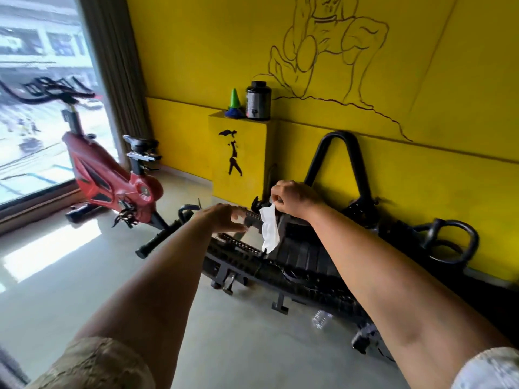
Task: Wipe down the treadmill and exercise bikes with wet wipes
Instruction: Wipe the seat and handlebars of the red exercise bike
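My right hand (292,199) pinches the top corner of a white wet wipe (269,230), which hangs loose in the air. Just left of it, my left hand (224,220) reaches toward the wipe with its fingers blurred; whether it holds anything is unclear. Below both hands a black slatted treadmill (309,256) lies low along the yellow wall, with a black arched handle (337,141) rising behind it. A red exercise bike (112,175) stands to the left near the window. The black handlebars of a second bike (47,91) show at the far left.
A yellow ledge (238,147) behind the treadmill carries a green cone (234,100) and a black jar (258,101). Black ring-shaped handles (449,240) rest against the wall at right. A clear plastic bottle (321,318) lies on the grey floor beside the treadmill. A large window (33,108) fills the left.
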`<state>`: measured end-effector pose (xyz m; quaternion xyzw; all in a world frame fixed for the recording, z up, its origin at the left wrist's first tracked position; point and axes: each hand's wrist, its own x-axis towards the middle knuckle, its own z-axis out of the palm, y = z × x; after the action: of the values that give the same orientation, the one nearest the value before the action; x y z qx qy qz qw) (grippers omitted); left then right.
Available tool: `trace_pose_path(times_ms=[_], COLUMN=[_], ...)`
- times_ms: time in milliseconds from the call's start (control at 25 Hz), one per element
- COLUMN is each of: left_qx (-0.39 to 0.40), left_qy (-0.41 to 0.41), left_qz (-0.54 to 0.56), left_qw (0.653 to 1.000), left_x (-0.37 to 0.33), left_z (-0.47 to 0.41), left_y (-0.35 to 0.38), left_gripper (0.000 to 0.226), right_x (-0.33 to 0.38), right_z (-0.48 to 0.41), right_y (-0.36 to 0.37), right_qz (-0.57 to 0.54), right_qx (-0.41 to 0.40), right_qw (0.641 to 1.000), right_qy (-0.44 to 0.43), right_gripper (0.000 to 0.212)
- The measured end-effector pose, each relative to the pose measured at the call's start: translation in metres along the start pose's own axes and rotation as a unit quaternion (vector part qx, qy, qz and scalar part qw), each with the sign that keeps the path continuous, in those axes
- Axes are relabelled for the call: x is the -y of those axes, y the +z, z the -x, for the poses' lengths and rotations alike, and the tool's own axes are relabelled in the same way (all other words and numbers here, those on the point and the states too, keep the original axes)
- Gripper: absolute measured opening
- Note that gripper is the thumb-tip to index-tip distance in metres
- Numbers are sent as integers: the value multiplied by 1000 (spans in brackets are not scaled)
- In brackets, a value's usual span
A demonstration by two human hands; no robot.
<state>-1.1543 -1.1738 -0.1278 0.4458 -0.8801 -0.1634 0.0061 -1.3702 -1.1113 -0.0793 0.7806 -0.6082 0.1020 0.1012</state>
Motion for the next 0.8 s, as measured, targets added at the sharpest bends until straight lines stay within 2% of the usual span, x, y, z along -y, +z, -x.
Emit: trace_pose_path(times_ms=[280, 400, 800], left_qx=[-37, -90, -108], left_qy=[-122, -164, -267], left_qz=[17, 34, 45], left_qw=[992, 982, 957], left_x=[78, 103, 217], left_z=[-68, -93, -100], left_y=[-49, -65, -79], left_gripper=[63, 61, 46], right_x=[-26, -27, 41], right_z=[-162, -216, -348], right_y=[23, 39, 104], right_qz=[-51, -78, -155], right_qx=[-17, -30, 0], right_qw=[991, 985, 959], right_qy=[-125, -150, -237], right_gripper=[14, 13, 11])
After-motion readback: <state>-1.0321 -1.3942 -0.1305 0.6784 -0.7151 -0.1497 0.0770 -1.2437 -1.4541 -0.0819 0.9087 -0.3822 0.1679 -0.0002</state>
